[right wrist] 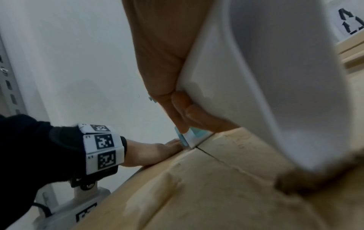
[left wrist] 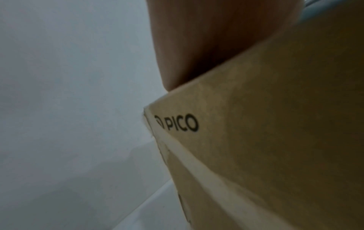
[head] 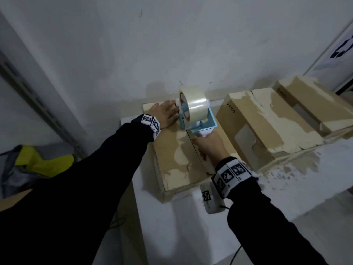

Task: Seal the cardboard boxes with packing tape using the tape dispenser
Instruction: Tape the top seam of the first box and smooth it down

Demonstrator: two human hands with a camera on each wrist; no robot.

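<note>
Boxes point(head: 267, 123) crowd just beside taped box point(head: 172, 155).

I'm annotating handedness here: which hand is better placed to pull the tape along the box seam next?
Right. The right hand already grips the tape dispenser handle at the far end of the near box seam. The left hand lies flat, steadying the box.

Tape dispenser point(head: 198, 123) light blue frame, white handle; tape roll point(head: 193, 104) clear-yellowish, orange-red core; cardboard boxes point(head: 177, 155) tan-brown with pale torn patches, black PICO print on next box point(head: 267, 123); tabletop point(head: 286, 207) white; sleeves point(head: 86, 188) black; wristbands point(head: 229, 175) white with black square-code markers; bag point(head: 44, 163) yellow and grey.
</note>
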